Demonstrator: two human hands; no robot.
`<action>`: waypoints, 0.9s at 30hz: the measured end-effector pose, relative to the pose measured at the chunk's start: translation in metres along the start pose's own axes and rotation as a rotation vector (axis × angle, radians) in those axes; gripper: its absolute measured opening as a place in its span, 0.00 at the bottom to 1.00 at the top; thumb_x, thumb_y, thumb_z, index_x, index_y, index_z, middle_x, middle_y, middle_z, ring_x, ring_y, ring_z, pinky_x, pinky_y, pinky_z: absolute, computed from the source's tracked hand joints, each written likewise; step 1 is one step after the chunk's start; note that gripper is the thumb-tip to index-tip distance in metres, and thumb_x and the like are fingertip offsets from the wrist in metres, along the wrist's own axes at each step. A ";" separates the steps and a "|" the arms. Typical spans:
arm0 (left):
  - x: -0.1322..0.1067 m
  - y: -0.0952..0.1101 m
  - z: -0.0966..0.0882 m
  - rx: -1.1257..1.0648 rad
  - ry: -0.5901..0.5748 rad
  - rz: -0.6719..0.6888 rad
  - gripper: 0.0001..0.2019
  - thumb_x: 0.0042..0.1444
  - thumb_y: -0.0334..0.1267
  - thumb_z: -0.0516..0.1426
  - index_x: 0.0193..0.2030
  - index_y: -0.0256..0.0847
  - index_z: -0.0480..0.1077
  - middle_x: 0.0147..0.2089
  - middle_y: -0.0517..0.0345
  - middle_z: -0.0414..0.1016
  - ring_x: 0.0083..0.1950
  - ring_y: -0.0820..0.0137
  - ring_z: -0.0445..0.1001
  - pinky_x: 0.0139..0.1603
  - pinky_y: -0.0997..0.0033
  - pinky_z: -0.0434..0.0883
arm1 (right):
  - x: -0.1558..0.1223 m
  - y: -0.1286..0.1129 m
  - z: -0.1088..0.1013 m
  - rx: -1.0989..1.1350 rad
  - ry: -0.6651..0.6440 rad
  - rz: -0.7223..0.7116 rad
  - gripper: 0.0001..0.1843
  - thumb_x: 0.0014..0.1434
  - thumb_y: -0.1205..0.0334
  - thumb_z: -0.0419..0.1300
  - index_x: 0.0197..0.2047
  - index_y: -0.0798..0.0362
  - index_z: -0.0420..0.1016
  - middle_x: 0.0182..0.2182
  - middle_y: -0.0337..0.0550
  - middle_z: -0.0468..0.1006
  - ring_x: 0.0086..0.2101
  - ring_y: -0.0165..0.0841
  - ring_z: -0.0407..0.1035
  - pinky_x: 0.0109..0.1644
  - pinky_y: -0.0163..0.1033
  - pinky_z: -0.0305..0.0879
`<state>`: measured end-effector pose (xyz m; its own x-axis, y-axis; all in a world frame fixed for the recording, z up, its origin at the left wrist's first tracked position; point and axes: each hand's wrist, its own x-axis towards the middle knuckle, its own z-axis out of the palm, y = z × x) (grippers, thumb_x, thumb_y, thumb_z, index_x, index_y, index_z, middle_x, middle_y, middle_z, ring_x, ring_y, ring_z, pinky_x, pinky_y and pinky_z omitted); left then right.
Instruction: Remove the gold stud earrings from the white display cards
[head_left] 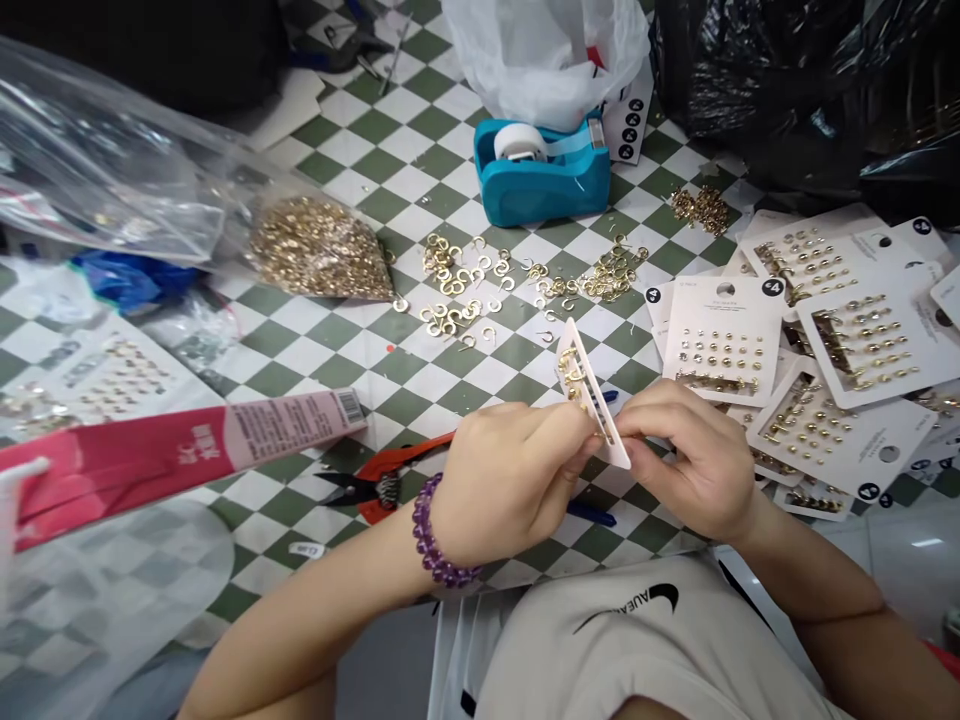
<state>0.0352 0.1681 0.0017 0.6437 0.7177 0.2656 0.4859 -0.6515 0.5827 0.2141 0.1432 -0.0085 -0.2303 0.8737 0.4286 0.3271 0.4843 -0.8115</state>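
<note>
A white earring card [590, 392] with gold earrings on it stands on edge between my two hands, above the green-and-white checked table [375, 160]. My left hand [510, 475], with a purple bead bracelet at the wrist, pinches the card's left face near its lower end. From the right, my right hand [694, 455] has its fingers closed on the same end. Loose gold hoop earrings [465, 290] lie scattered on the table just beyond the card.
A teal tape dispenser [541, 170] stands at the back centre. Filled earring cards [810, 350] are piled at the right. A clear bag of gold earrings [319, 248] lies at the left, a pink box [180, 455] in front of it. Red-handled snips [382, 480] lie under my left wrist.
</note>
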 end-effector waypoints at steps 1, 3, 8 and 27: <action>0.000 -0.001 -0.001 -0.002 0.000 0.009 0.10 0.63 0.29 0.45 0.30 0.38 0.60 0.20 0.65 0.63 0.19 0.76 0.59 0.22 0.77 0.57 | 0.000 0.000 -0.001 0.007 -0.004 0.008 0.05 0.58 0.72 0.58 0.39 0.59 0.72 0.31 0.45 0.75 0.33 0.28 0.70 0.37 0.34 0.71; 0.000 -0.002 -0.002 -0.003 -0.008 0.017 0.12 0.65 0.33 0.44 0.30 0.38 0.60 0.20 0.64 0.64 0.19 0.76 0.59 0.22 0.76 0.57 | 0.000 0.000 -0.002 0.006 -0.003 0.031 0.05 0.57 0.72 0.59 0.39 0.59 0.73 0.31 0.45 0.75 0.33 0.27 0.70 0.37 0.33 0.71; -0.002 -0.004 -0.001 -0.045 -0.002 0.036 0.13 0.65 0.33 0.43 0.31 0.38 0.61 0.20 0.64 0.63 0.20 0.76 0.57 0.22 0.75 0.56 | -0.001 0.000 -0.002 -0.021 0.013 0.028 0.06 0.57 0.73 0.58 0.38 0.59 0.73 0.31 0.44 0.75 0.32 0.27 0.70 0.35 0.33 0.71; 0.005 0.003 -0.009 -0.214 -0.057 -0.043 0.11 0.61 0.27 0.45 0.27 0.40 0.54 0.19 0.66 0.54 0.20 0.78 0.53 0.21 0.77 0.54 | 0.004 0.004 -0.004 -0.131 -0.049 -0.140 0.04 0.62 0.66 0.55 0.37 0.54 0.71 0.30 0.44 0.77 0.31 0.28 0.71 0.34 0.34 0.71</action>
<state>0.0344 0.1720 0.0119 0.6601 0.7250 0.1967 0.3814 -0.5490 0.7437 0.2183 0.1491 -0.0083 -0.3254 0.7953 0.5115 0.4048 0.6060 -0.6847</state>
